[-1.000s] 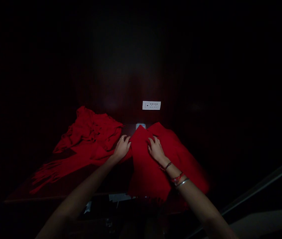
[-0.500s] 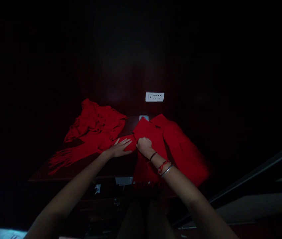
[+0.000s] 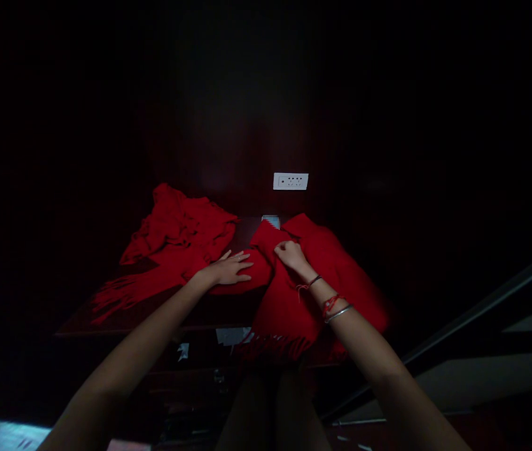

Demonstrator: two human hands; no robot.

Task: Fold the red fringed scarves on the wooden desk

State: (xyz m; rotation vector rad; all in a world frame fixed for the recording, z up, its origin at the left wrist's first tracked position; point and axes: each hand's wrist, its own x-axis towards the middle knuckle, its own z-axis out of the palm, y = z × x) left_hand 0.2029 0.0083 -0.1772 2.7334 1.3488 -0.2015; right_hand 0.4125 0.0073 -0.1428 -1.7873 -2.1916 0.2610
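My left hand (image 3: 232, 269) lies flat with fingers spread on a red fringed scarf (image 3: 256, 269), wearing a ring. To its right, my right hand (image 3: 291, 255) is closed, pinching the scarf's cloth where it overlaps in the middle. The scarf's fringe hangs over the table's front edge below that hand. A crumpled heap of red cloth (image 3: 176, 225) with a fringed end spreads to the left, running towards my left hand. More red cloth (image 3: 341, 269) lies folded on the right, behind my right forearm. Whether these pieces join cannot be seen.
The dark table (image 3: 153, 310) stands against a dark wall with a white socket plate (image 3: 291, 181). A small pale item (image 3: 271, 221) lies at the table's back. Pale paper (image 3: 234, 336) hangs at the front edge. A dark slanting rail (image 3: 491, 307) runs along the right.
My right hand has moved right and slightly away from me, drawing cloth with it. The fringed end has shifted and spread. My left hand stays on the scarf, a little farther from me.
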